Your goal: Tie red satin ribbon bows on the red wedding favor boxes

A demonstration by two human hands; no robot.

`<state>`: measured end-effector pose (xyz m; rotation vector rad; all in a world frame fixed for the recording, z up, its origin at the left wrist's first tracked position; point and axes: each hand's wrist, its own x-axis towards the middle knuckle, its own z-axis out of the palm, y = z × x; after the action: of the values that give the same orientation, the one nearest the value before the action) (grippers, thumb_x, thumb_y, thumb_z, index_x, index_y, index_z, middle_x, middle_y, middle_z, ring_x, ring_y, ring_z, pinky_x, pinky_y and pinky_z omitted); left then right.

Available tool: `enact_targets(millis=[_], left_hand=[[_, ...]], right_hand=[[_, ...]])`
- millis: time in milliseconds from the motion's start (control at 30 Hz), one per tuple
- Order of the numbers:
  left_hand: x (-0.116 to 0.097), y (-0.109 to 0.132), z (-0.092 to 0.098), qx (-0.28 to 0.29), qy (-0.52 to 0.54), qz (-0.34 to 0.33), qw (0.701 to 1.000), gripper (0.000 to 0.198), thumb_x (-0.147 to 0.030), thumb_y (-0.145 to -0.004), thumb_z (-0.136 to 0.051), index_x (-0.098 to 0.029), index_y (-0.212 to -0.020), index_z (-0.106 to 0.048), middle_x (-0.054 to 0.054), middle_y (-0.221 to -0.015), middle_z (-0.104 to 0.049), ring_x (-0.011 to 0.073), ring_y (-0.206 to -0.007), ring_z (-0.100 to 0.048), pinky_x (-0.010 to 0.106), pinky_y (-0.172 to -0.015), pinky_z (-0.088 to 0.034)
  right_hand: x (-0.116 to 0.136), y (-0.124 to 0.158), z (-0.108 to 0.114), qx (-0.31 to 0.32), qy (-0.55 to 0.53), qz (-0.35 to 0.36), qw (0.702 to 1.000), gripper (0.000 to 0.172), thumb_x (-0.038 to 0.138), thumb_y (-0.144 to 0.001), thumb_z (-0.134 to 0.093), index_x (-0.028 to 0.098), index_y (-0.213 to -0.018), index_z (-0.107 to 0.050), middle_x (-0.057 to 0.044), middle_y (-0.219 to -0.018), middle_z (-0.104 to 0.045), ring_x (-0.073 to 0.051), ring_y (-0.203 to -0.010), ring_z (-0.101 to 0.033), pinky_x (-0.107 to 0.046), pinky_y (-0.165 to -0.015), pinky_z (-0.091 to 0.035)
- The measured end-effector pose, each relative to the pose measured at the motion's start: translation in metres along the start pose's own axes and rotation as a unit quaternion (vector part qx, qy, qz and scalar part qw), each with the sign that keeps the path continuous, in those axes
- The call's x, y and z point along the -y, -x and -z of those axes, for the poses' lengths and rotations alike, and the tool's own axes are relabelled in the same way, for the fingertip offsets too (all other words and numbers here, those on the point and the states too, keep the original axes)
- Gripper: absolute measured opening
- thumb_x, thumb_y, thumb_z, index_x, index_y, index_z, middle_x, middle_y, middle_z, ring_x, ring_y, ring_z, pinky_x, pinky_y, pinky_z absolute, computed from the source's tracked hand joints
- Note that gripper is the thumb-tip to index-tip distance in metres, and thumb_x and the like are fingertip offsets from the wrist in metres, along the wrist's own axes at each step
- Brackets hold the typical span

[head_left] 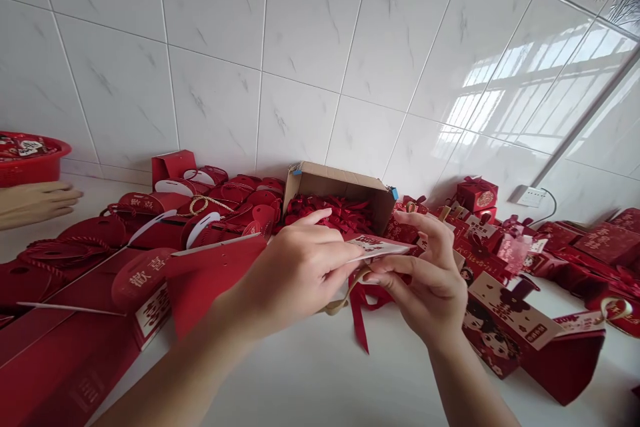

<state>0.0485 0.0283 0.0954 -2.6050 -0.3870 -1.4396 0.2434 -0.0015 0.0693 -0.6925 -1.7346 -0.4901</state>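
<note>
The left hand (295, 273) pinches a small card (377, 247) between thumb and fingers. The right hand (430, 273) holds the same card from the other side, fingers curled shut on it. A red ribbon (359, 310) and a tan cord (345, 297) hang down from under the card, just above the white table (325, 373).

It looks like the card and ribbon are being put together. The next move likely needs small, careful finger work, so the ribbon does not slip out.

Right behind the hands is a brown box (340, 190) full of red ribbons. To the left are flat red boxes (150, 233) in a big pile. To the right sit made-up red boxes (520, 327), one very near the right wrist. Another person's hand (37, 203) rests far left, well apart, by a red basket (30, 157).

The only open room is the bare table below the hands. The wall stands close behind the piles.
</note>
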Motion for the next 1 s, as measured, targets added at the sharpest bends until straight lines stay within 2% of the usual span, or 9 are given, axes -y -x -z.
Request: enact_targets(millis=[167,400,533,600,700,800,867,933,1000], left_hand=[[0.000,0.000,0.001,0.007,0.006,-0.004,1.000,0.019,-0.006,-0.084,-0.056,-0.018,-0.080,-0.071,-0.002,-0.072,-0.071,0.0093,-0.060,-0.062,0.041,-0.101,-0.047],[-0.002,0.000,0.003,0.030,0.047,-0.005,0.998,0.020,-0.008,-0.087,-0.055,-0.019,-0.082,-0.071,-0.002,-0.072,-0.071,0.0094,-0.059,-0.062,0.041,-0.101,-0.047],[-0.006,0.000,0.002,0.010,0.078,-0.034,0.996,0.012,-0.015,-0.088,-0.059,-0.018,-0.089,-0.070,-0.001,-0.072,-0.071,0.0101,-0.062,-0.061,0.036,-0.097,-0.050],[-0.007,-0.001,0.002,0.012,0.083,-0.029,0.996,0.013,-0.017,-0.089,-0.057,-0.017,-0.090,-0.070,-0.001,-0.075,-0.072,0.0108,-0.064,-0.061,0.035,-0.099,-0.048],[-0.004,-0.003,0.005,0.077,0.090,0.017,0.993,0.016,-0.019,-0.092,-0.053,-0.019,-0.094,-0.069,-0.002,-0.078,-0.071,0.0124,-0.071,-0.063,0.036,-0.102,-0.045],[0.001,-0.001,0.015,0.132,0.074,0.085,0.985,0.029,-0.019,-0.090,-0.054,-0.022,-0.118,-0.060,0.003,-0.111,-0.067,0.0187,-0.103,-0.061,0.032,-0.100,-0.046],[0.004,0.004,0.025,0.128,0.050,0.111,0.984,0.050,-0.013,-0.088,-0.052,-0.025,-0.135,-0.045,0.005,-0.135,-0.052,0.0213,-0.123,-0.050,0.030,-0.101,-0.046],[0.004,0.008,0.034,0.133,0.036,0.109,0.984,0.064,-0.008,-0.084,-0.051,-0.028,-0.142,-0.033,0.004,-0.144,-0.041,0.0218,-0.130,-0.043,0.028,-0.104,-0.044],[0.002,0.010,0.040,0.146,0.029,0.102,0.984,0.070,-0.012,-0.081,-0.057,-0.028,-0.143,-0.030,0.005,-0.145,-0.041,0.0237,-0.129,-0.043,0.030,-0.103,-0.045]], right_hand=[[-0.002,0.002,0.001,0.006,-0.033,-0.019,0.999,0.007,0.025,-0.075,-0.075,0.028,-0.080,-0.071,-0.005,-0.119,-0.054,-0.029,-0.111,-0.045,-0.054,-0.097,-0.036],[-0.003,0.005,-0.003,-0.054,-0.052,0.016,0.997,0.014,0.018,-0.076,-0.072,0.029,-0.085,-0.068,-0.005,-0.107,-0.058,-0.027,-0.104,-0.053,-0.053,-0.096,-0.040],[0.000,0.009,-0.012,-0.112,-0.203,-0.068,0.970,0.038,0.022,-0.074,-0.076,0.024,-0.104,-0.053,-0.007,-0.100,-0.062,-0.025,-0.093,-0.062,-0.043,-0.077,-0.053],[0.002,0.011,-0.017,-0.087,-0.250,-0.121,0.957,0.032,0.029,-0.077,-0.073,0.022,-0.099,-0.051,-0.006,-0.089,-0.064,-0.022,-0.080,-0.065,-0.038,-0.067,-0.055],[0.003,0.012,-0.020,-0.083,-0.235,-0.154,0.956,0.023,0.028,-0.077,-0.073,0.021,-0.080,-0.051,0.000,-0.067,-0.061,-0.016,-0.061,-0.061,-0.031,-0.056,-0.051],[0.002,0.011,-0.020,-0.109,-0.198,-0.148,0.963,0.024,0.019,-0.074,-0.074,0.021,-0.073,-0.050,0.002,-0.061,-0.058,-0.014,-0.055,-0.057,-0.028,-0.050,-0.047],[-0.001,0.009,-0.017,-0.120,-0.174,-0.141,0.967,0.025,0.015,-0.072,-0.075,0.021,-0.073,-0.051,0.002,-0.060,-0.058,-0.014,-0.056,-0.057,-0.027,-0.050,-0.046],[-0.004,0.008,-0.014,-0.131,-0.143,-0.142,0.971,0.025,0.013,-0.071,-0.075,0.021,-0.073,-0.052,0.002,-0.062,-0.059,-0.014,-0.056,-0.057,-0.027,-0.050,-0.046],[-0.006,0.007,-0.011,-0.141,-0.108,-0.150,0.973,0.024,0.014,-0.071,-0.076,0.022,-0.074,-0.053,0.001,-0.063,-0.061,-0.014,-0.055,-0.057,-0.027,-0.049,-0.045]])
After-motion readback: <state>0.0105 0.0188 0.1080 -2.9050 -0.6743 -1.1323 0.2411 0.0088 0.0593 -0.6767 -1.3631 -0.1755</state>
